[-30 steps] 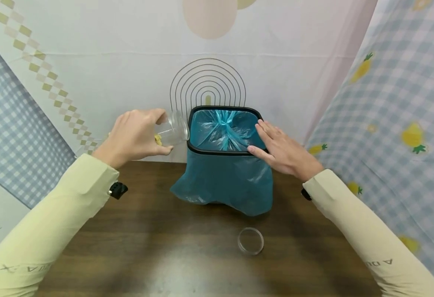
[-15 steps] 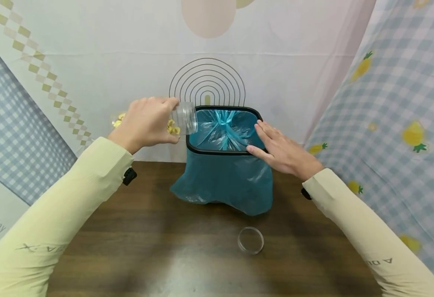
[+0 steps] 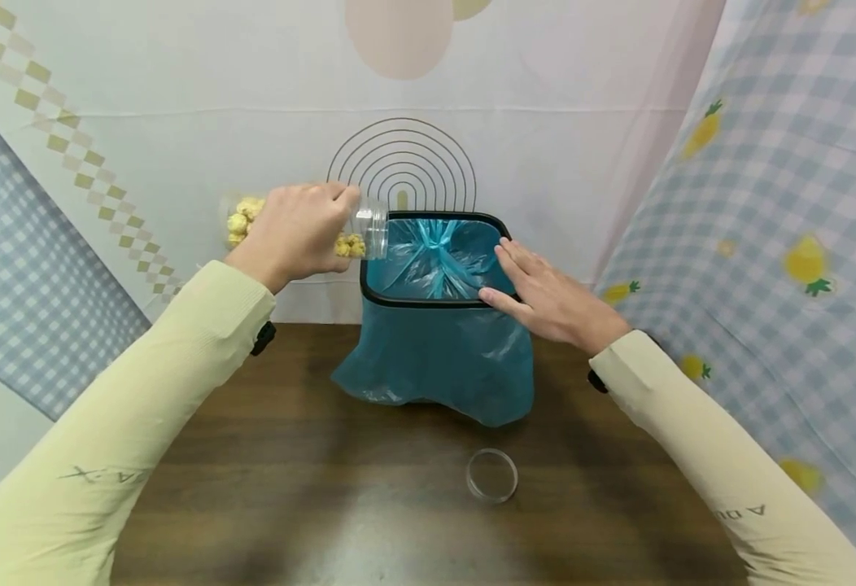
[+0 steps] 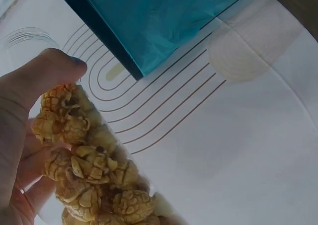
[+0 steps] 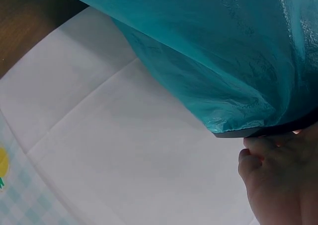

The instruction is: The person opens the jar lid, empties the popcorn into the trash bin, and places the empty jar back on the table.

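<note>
My left hand (image 3: 292, 232) grips a clear plastic jar (image 3: 375, 216) lying on its side, its open mouth at the left rim of a trash bin (image 3: 435, 303). Yellow popcorn (image 3: 351, 246) is in the jar near the mouth, and more shows at its base end. Up close in the left wrist view, browner-looking popcorn pieces (image 4: 89, 165) fill the jar along its lower side. The bin is lined with a blue bag (image 3: 446, 358) that hangs over the outside. On the right rim rests my right hand (image 3: 556, 297), its fingers straight; the right wrist view shows its fingertips partly hidden.
A clear round lid (image 3: 491, 475) lies on the dark wooden table (image 3: 289, 488) in front of the bin. Close behind the bin is a white patterned cloth (image 3: 267, 138). A checked cloth (image 3: 750, 268) hangs on the right side.
My left hand has moved right and slightly up, bringing the jar's mouth to the bin's left rim. The popcorn inside has shifted toward the mouth. My right hand stays on the rim.
</note>
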`<state>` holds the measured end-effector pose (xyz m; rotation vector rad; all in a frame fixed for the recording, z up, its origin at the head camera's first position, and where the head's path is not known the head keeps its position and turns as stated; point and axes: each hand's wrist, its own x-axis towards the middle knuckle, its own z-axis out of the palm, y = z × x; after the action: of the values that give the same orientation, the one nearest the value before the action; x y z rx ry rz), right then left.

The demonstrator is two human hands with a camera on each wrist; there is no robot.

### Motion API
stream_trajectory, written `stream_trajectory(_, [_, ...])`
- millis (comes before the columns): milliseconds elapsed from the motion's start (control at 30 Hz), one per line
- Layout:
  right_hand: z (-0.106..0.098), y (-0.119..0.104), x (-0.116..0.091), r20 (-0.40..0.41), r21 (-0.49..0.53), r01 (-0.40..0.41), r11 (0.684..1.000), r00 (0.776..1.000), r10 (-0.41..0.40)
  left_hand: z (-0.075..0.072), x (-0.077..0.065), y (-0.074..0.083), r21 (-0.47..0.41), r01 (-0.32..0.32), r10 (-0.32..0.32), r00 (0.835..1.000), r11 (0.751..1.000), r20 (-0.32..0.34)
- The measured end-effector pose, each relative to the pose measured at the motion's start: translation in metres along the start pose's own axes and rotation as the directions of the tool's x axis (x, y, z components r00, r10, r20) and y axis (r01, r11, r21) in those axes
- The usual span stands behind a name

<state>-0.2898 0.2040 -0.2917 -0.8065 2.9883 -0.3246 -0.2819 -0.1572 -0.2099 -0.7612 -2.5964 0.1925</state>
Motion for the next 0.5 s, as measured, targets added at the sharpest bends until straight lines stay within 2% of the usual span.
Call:
stream_trajectory(267, [0.003,-0.002,0.002,0.000,-0.008,0.005,1.000,1.000,-0.005,0.005,0.005,0.004,0.067,-0.074,0.077,0.996,0.995,-0.040])
stream_trajectory(500, [0.000,-0.001,0.000,-0.003,-0.008,-0.001,1.000,1.000,0.001,0.007,0.011,0.011,0.104,-0.112,0.117,0.992,0.988,-0.040])
